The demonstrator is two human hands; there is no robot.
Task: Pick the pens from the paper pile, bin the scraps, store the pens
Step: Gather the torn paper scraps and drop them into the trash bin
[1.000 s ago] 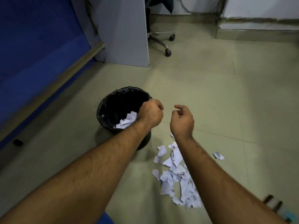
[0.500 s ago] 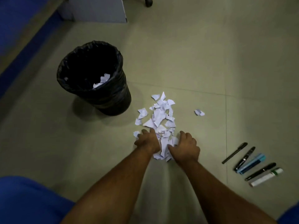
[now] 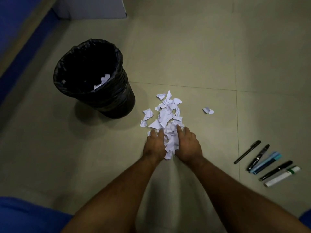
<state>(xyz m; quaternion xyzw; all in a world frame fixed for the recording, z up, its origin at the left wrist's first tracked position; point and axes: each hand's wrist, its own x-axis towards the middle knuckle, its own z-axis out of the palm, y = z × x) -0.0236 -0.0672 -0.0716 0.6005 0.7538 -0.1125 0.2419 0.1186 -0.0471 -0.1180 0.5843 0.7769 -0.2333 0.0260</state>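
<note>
A pile of torn white paper scraps (image 3: 165, 113) lies on the tiled floor, right of a black-lined bin (image 3: 116, 101). A few scraps (image 3: 102, 82) lie inside the bin. My left hand (image 3: 154, 145) and my right hand (image 3: 188, 145) press against the near end of the pile from either side. Their fingers are fairly straight, and a bunch of scraps is squeezed between them. One stray scrap (image 3: 208, 110) lies apart to the right. Several pens and markers (image 3: 262, 163) lie side by side on the floor at the right, away from both hands.
A blue wall with a pale skirting runs along the left edge (image 3: 20, 39). The foot of a grey panel (image 3: 94, 7) stands at the top. Blue fabric (image 3: 25, 216) fills the bottom left corner. Bare floor tiles surround the pile.
My hands came back from above the bin and dropped to the pile's near end. They have since closed in on the scraps from both sides, and the view tilted down.
</note>
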